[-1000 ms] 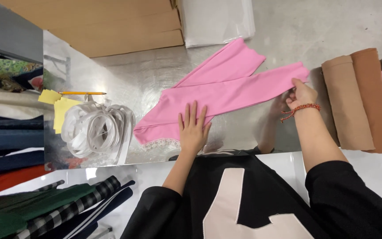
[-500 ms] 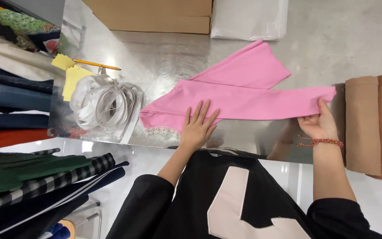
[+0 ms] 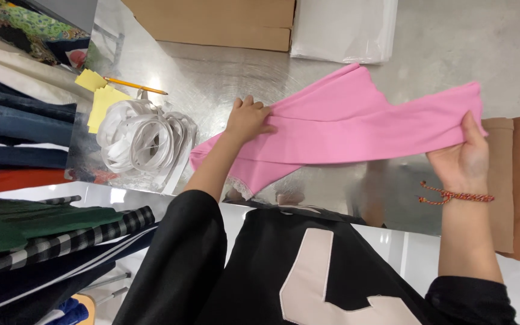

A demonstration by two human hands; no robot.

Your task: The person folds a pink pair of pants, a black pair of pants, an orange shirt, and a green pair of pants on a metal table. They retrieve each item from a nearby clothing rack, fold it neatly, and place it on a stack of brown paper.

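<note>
While your left hand (image 3: 247,120) pinches the pink garment (image 3: 356,129), your right hand (image 3: 461,159) grips its end.
Both hands seem closed on cloth above the metal table (image 3: 230,78).

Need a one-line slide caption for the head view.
Left hand and right hand grip a pink fabric garment over a shiny metal table.

Soft matt pink cloth (image 3: 356,123), glossy brushed metal worktop (image 3: 224,78), matt brown cardboard box (image 3: 224,21), shiny white plastic straps (image 3: 139,141)
</note>
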